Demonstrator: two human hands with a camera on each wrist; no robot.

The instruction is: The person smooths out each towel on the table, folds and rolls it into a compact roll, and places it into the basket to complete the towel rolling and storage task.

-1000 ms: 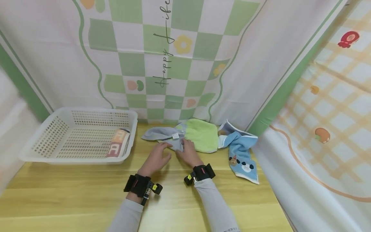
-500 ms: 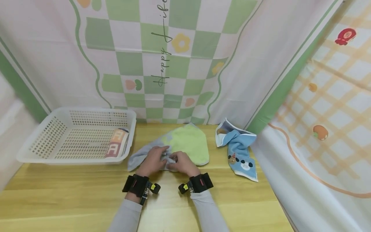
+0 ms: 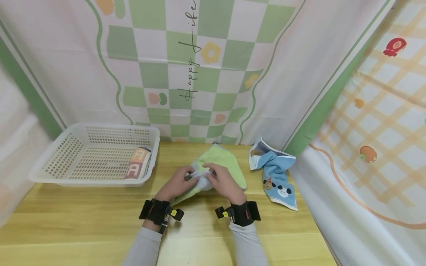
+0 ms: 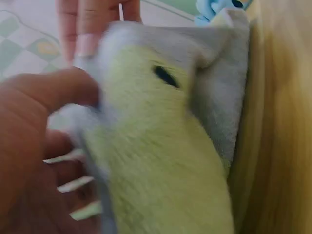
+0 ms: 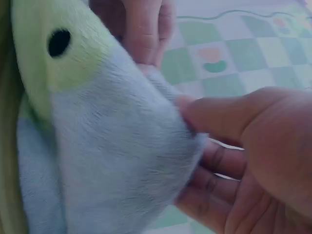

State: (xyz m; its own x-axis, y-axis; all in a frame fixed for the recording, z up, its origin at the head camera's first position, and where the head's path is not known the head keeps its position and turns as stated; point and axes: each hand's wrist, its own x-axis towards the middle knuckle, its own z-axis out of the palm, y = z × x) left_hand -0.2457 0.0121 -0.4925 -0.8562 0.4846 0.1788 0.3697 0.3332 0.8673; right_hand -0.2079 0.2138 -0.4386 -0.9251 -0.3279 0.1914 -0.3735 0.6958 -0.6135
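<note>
Mid-desk, between the hands: lime-green and grey plush cloth with a black oval spot (image 3: 223, 157), partly raised off the pale yellow wooden desk (image 3: 83, 225).
Left hand (image 3: 178, 183): grip clamped on the cloth's grey edge, thumb to one side, fingers to the other.
Right hand (image 3: 227, 184): grip pinched on a grey corner; two holding points close together probably keep that section lifted and under control.
White perforated plastic basket (image 3: 93, 182): left of the hands, apparently set aside to leave working room.
Folded pink-and-orange cloth with white letters (image 3: 137, 164): inside the basket, at its right end, seemingly stored compactly.
Crumpled blue cloth with white edging and animal faces (image 3: 277, 170): right, well apart from both hands; presumably kept from interfering.
</note>
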